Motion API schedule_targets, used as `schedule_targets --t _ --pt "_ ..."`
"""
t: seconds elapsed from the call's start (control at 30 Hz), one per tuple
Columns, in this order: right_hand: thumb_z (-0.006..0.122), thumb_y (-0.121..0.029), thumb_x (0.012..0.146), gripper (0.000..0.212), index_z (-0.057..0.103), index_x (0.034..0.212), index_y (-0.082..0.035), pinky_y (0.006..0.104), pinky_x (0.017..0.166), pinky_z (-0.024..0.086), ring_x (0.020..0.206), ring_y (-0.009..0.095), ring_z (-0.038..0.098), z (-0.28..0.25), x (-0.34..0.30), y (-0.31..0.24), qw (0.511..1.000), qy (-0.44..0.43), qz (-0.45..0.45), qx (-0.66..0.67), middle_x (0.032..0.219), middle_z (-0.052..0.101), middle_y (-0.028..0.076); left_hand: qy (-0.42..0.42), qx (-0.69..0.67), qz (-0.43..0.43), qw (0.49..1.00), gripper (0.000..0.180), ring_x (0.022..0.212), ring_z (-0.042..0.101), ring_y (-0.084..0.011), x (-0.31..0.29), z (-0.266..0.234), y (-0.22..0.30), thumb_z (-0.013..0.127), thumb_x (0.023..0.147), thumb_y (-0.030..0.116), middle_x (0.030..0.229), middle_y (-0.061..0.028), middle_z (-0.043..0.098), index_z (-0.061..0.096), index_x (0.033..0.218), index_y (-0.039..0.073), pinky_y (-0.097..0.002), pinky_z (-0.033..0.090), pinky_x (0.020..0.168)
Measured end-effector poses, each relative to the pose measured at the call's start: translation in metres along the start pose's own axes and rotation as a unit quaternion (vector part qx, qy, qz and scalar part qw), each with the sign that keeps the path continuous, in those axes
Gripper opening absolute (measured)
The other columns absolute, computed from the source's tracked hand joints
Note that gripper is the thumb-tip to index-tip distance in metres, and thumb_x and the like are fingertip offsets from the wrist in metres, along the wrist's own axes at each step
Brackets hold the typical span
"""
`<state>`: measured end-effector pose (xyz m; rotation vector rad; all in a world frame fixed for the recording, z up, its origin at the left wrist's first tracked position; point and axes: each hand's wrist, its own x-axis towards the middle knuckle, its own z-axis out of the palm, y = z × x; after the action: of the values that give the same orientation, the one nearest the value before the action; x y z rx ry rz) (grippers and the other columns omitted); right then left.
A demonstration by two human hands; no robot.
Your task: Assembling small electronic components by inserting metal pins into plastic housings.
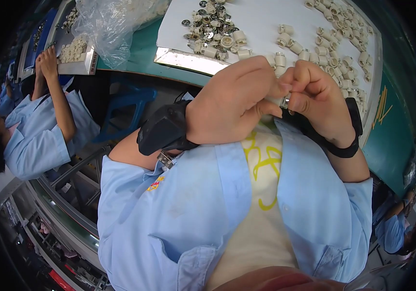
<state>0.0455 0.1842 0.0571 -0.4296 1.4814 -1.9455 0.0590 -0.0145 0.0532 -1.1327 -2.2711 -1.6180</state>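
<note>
My left hand [237, 99] and my right hand [317, 94] meet in front of my chest, just off the near edge of a white tray [261, 12]. Fingertips and thumbs of both pinch one small white cylindrical socket with a shiny metal part [284, 101]. Most of that socket is hidden behind the fingers. Beyond my hands, many similar white sockets [334, 51] lie loose across the tray's right side. A heap of metal discs and parts [210, 29], mixed with some white sockets, sits at the tray's left.
The tray rests on a green tabletop [392, 131]. A clear plastic bag [108, 31] lies left of it. Further left, a co-worker's arm [60, 97] reaches to another tray of white parts [73, 51]. A blue stool [129, 104] stands below the table; another person [394, 228] is at far right.
</note>
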Motion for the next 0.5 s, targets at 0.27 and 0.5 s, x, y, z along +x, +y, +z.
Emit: schedule_targets --t 0.27,0.5 --pt "0.057 -0.007 0.084 0.011 0.047 0.088 -0.005 0.0174 0.062 0.041 0.068 0.004 0.050 -0.014 0.009 0.009 0.996 -0.003 -0.058 0.065 0.080 0.053 -0.001 0.016 -0.016 -0.032 0.999 0.029 0.068 0.050 -0.0188 0.011 -0.004 -0.003 0.070 0.067 0.002 0.079 -0.0074 0.055 0.059 0.094 0.003 -0.0259 0.042 0.060" --pt "0.056 -0.009 0.085 0.013 0.049 0.096 -0.004 0.0174 0.067 0.043 0.070 0.003 0.051 -0.010 0.007 0.011 0.993 0.034 -0.004 0.113 0.079 0.054 -0.002 -0.009 -0.033 -0.112 0.993 0.028 0.071 0.051 -0.0150 0.009 -0.011 0.003 0.067 0.071 0.000 0.082 -0.0061 0.056 0.058 0.098 0.003 -0.0248 0.042 0.063"
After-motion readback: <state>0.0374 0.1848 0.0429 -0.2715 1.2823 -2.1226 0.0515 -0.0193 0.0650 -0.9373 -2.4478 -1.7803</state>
